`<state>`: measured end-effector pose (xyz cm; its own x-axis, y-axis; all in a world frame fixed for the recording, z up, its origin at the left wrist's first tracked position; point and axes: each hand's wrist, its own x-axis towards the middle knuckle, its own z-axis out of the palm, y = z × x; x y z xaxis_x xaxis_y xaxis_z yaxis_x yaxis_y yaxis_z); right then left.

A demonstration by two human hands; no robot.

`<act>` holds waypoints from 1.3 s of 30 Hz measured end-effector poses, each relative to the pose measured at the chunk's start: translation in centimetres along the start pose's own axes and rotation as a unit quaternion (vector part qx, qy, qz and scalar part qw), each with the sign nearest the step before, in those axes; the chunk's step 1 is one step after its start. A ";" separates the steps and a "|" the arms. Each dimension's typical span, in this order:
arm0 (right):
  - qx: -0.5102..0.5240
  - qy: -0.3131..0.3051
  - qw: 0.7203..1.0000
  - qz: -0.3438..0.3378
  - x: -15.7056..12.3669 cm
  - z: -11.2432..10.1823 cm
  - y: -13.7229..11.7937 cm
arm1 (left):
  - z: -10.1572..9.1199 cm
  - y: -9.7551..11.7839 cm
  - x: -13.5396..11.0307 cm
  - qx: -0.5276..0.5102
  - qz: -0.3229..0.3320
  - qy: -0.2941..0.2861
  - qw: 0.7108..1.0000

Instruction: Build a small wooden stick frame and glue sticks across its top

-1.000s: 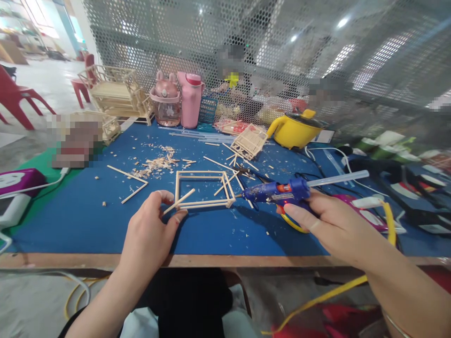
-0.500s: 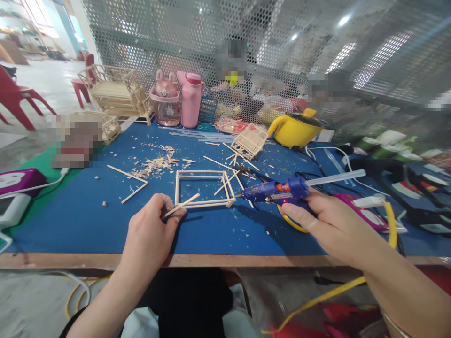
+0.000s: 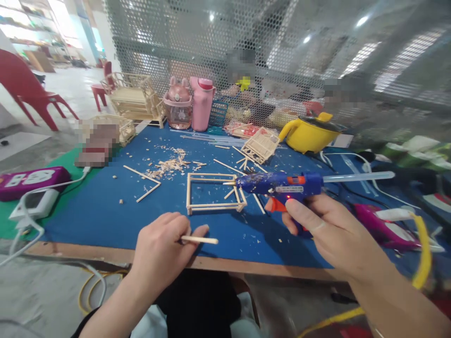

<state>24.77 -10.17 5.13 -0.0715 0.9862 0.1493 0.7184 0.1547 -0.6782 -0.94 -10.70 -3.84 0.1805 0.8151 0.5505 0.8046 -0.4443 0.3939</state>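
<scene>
My left hand (image 3: 164, 249) pinches a short wooden stick (image 3: 202, 240) near the table's front edge, the stick pointing right. My right hand (image 3: 326, 230) grips a blue hot glue gun (image 3: 278, 184) with a clear glue stick (image 3: 359, 177) out its back. The gun's nozzle hovers by the right side of a box-shaped frame of thin wooden sticks (image 3: 214, 192), which rests on the blue table cover (image 3: 91, 211).
Loose sticks (image 3: 143, 175) and wood shavings (image 3: 169, 164) lie left of the frame. A small stick lattice (image 3: 260, 144), a yellow pot (image 3: 310, 134), pink bottles (image 3: 201, 103) and stick models (image 3: 136, 98) stand farther back. A purple power strip (image 3: 31, 180) is at left. People sit behind a mesh screen (image 3: 282, 56).
My left hand drew the stick back from the frame toward the table's front edge. The glue gun rose and moved left, closer to the frame. The view shifted slightly.
</scene>
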 end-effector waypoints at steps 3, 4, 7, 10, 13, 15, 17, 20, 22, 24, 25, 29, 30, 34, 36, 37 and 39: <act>0.017 -0.043 0.999 -0.019 0.8 2.2 -1.4 | -0.1 -0.1 -0.2 0.013 0.052 -0.077 0.996; 0.016 -0.059 0.998 -0.032 1.1 2.9 -1.7 | -0.2 -0.1 -0.2 0.015 0.061 -0.101 0.993; 0.016 -0.090 0.992 -0.082 1.7 4.3 -2.4 | -0.2 -0.2 -0.1 0.011 0.062 -0.130 0.989; 0.001 -0.101 0.989 -0.104 2.0 4.7 -2.5 | -0.3 -0.2 -0.1 -0.002 0.059 -0.128 0.990; -0.024 -0.099 0.990 -0.102 1.9 4.4 -2.4 | -0.3 -0.2 -0.1 -0.012 0.059 -0.125 0.990; -0.034 -0.093 0.989 -0.109 1.9 4.3 -2.4 | -0.2 -0.3 -0.1 -0.014 0.060 -0.121 0.991; -0.036 -0.087 0.988 -0.123 1.9 4.3 -2.5 | -0.1 -0.3 -0.1 -0.014 0.058 -0.117 0.991; -0.037 -0.082 0.986 -0.138 2.1 4.5 -2.6 | 0.0 -0.3 -0.1 -0.014 0.059 -0.111 0.992; -0.041 -0.082 0.986 -0.141 2.2 4.5 -2.6 | 0.0 -0.3 -0.1 -0.015 0.060 -0.111 0.992; -0.043 -0.085 0.985 -0.143 2.2 4.5 -2.6 | -0.1 -0.3 -0.1 -0.017 0.057 -0.112 0.992; -0.043 -0.087 0.985 -0.144 2.2 4.4 -2.6 | -0.1 -0.3 -0.2 -0.017 0.055 -0.112 0.992; -0.033 -0.094 0.985 -0.139 2.1 4.3 -2.6 | -0.2 -0.3 -0.3 -0.019 0.053 -0.109 0.992; -0.032 -0.094 0.985 -0.139 2.1 4.4 -2.6 | -0.1 -0.3 -0.3 -0.018 0.054 -0.109 0.992; -0.033 -0.093 0.984 -0.146 2.2 4.5 -2.6 | -0.1 -0.4 -0.2 -0.015 0.051 -0.108 0.993; -0.034 -0.091 0.985 -0.144 2.3 4.4 -2.6 | 0.0 -0.4 -0.1 -0.016 0.052 -0.109 0.993; -0.034 -0.089 0.985 -0.142 2.3 4.4 -2.5 | 0.0 -0.4 -0.1 -0.017 0.053 -0.110 0.992; -0.033 -0.083 0.986 -0.139 2.3 4.4 -2.5 | -0.1 -0.4 -0.1 -0.018 0.052 -0.112 0.992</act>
<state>19.79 -8.05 3.97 -0.3810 0.9029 0.1990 0.6982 0.4220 -0.5782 -1.31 -10.65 -4.02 0.3863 0.8247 0.4131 0.7552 -0.5400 0.3717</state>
